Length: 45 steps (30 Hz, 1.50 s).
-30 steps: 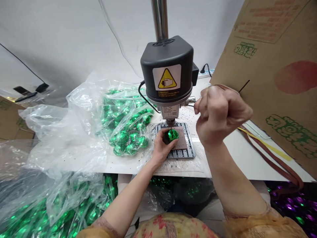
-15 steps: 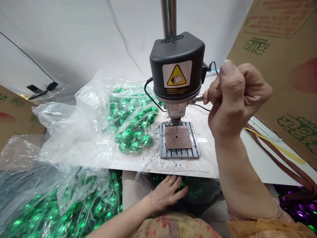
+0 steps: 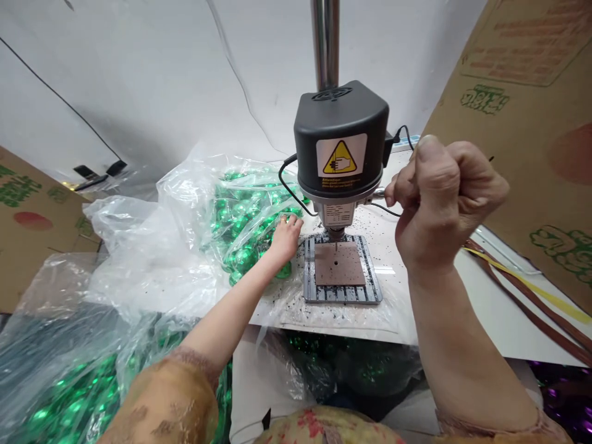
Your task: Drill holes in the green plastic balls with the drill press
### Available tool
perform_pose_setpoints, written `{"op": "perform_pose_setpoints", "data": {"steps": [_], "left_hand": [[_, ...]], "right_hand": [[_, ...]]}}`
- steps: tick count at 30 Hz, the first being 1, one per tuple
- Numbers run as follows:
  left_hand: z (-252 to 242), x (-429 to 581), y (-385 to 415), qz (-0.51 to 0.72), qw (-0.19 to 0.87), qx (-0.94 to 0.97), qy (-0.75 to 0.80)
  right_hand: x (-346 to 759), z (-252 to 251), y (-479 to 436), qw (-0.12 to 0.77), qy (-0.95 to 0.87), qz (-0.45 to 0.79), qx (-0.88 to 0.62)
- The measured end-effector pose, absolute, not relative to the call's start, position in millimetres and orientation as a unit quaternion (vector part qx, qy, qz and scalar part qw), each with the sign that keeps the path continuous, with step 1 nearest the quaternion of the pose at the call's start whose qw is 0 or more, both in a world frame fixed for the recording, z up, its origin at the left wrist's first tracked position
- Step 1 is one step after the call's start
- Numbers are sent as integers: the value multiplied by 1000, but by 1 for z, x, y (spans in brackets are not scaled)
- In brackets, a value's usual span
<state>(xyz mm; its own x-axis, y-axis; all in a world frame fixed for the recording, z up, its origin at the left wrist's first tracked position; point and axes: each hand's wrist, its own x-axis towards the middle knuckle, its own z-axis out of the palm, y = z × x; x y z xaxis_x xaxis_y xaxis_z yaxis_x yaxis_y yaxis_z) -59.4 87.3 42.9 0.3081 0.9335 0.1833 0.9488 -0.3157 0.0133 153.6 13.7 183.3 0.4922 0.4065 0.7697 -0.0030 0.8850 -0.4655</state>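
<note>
A small bench drill with a black head (image 3: 341, 135) stands on a white table, its bit over a brown pad (image 3: 339, 263) on a slotted metal base (image 3: 342, 293). My right hand (image 3: 441, 197) is a fist closed round the drill's side lever (image 3: 378, 193), raised to the right of the head. My left hand (image 3: 285, 237) reaches into an open clear plastic bag of shiny green faceted beads (image 3: 240, 222) left of the base; its fingers rest on the beads, and whether they hold one is hidden.
Large cardboard sheets lean at the right (image 3: 531, 123) and the far left (image 3: 28, 216). More bagged green beads (image 3: 69, 394) lie below the table's left front edge. Brown and yellow straps (image 3: 522, 290) cross the table at right. Black swarf dots the table around the base.
One second ago my left hand held a green bead on the pad under the bit. It then dropped below the table edge, and now reaches into the bead bag. The pad is bare.
</note>
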Motion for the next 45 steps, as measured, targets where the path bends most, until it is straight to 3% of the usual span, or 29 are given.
{"op": "perform_pose_setpoints", "data": {"steps": [3, 9, 11, 15, 18, 20, 27, 45], "left_hand": [[45, -65, 112, 8, 60, -798, -599], [50, -82, 111, -51, 29, -801, -596], [54, -86, 101, -164, -63, -794, -582], [60, -82, 70, -387, -367, -666, -522], [61, -73, 48, -451, -536, -538, -470], [60, -66, 37, -453, -579, -505, -452], [45, -50, 24, -393, -523, -607, -452], [30, -27, 23, -357, -467, -654, -476]], "right_hand": [[154, 182, 14, 838, -489, 120, -210], [156, 179, 15, 835, -494, 123, -208], [156, 178, 15, 834, -497, 120, -209], [156, 177, 15, 832, -498, 118, -213], [155, 177, 16, 836, -493, 113, -212], [155, 177, 16, 838, -493, 110, -209], [156, 176, 14, 818, -509, 104, -247], [154, 177, 12, 824, -504, 125, -224]]}}
